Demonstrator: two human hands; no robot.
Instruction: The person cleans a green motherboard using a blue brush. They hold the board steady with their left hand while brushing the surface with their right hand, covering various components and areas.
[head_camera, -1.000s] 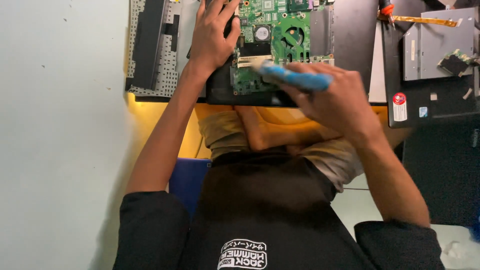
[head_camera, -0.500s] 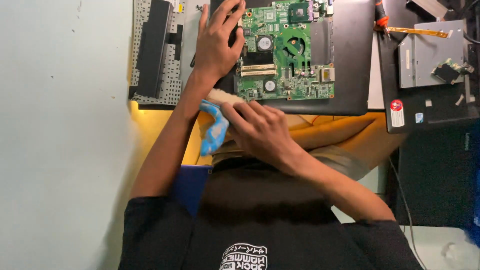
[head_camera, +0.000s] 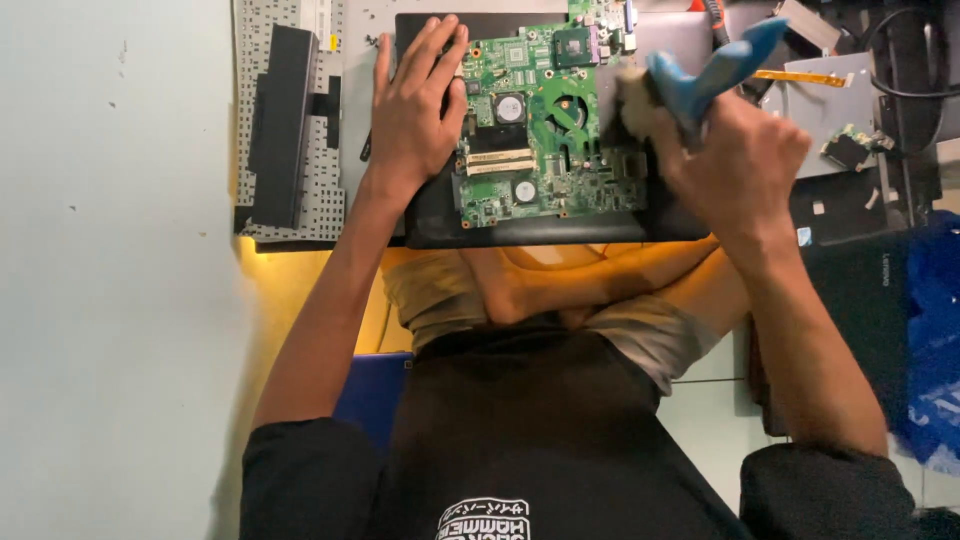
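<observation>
A green laptop motherboard (head_camera: 545, 130) lies in an open black laptop base (head_camera: 520, 228) in front of my crossed legs. My left hand (head_camera: 415, 110) rests flat on the board's left edge, fingers spread, holding it down. My right hand (head_camera: 735, 165) grips a blue-handled brush (head_camera: 705, 80); its pale bristles (head_camera: 632, 100) touch the right side of the board. The brush handle points up and to the right.
A detached keyboard (head_camera: 325, 120) with a black battery pack (head_camera: 280, 125) on it lies to the left. Grey laptop parts with an orange ribbon cable (head_camera: 805, 78) sit to the right, beside black cables and blue cloth (head_camera: 935, 340). A pale wall fills the left side.
My right hand has carried the brush from near my lap, up and right, onto the board's right side. My left hand has stayed pressed on the board's left edge.
</observation>
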